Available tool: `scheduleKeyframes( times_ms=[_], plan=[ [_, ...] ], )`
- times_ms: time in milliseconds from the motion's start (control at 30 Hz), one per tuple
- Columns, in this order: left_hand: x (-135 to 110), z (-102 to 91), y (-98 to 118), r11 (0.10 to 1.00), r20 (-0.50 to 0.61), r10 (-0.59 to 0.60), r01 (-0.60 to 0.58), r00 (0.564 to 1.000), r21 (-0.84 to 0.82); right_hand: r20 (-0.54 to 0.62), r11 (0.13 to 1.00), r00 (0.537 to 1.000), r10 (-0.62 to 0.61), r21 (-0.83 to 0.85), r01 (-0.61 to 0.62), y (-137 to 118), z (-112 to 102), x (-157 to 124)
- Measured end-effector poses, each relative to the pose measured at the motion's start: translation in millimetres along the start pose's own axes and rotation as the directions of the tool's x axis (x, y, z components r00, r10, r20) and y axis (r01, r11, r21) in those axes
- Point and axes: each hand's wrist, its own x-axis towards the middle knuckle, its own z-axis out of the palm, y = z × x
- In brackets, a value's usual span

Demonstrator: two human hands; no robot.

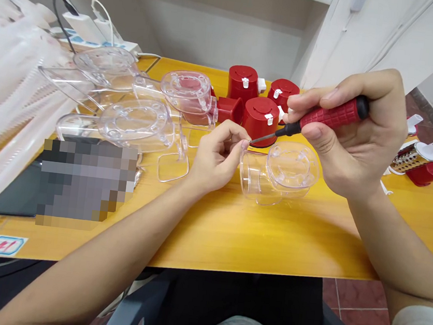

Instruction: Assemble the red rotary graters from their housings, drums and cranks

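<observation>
My right hand (368,133) is wrapped round a screwdriver (329,114) with a red grip and black ends, its shaft slanting down to the left. The shaft's tip meets the fingertips of my left hand (221,155), which are pinched together. Something tiny may sit between them, too small to make out. Just right of my left hand, a clear plastic housing (292,166) with a round tube opening lies on the table. Behind the screwdriver tip stands a red plastic base (261,116) with a white clip.
More clear housings (138,122) stand on the left, beside a plastic bag (12,66) and a dark flat device (18,187), partly pixelated. Other red bases (243,82) are at the back. A metal grater drum (408,157) lies at the right edge. A power strip (93,39) with cables sits back left.
</observation>
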Motion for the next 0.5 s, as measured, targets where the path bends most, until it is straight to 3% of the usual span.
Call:
scheduleKeyframes(
  times_ms=[100,167,500],
  plan=[
    [0,-0.5,-2,0.999,-0.003,0.044,-0.044,0.999,-0.009,-0.096,0.948,0.96,-0.264,0.155,0.277,18,9,9],
    [0,-0.5,-3,0.999,0.001,0.045,-0.045,0.999,-0.005,-0.149,0.913,0.929,-0.339,0.187,0.363,25,13,13],
    [-1,-0.4,-4,1.0,0.016,0.012,-0.012,1.0,-0.019,-0.164,0.907,0.911,-0.379,0.132,0.401,32,17,14]
  ],
)
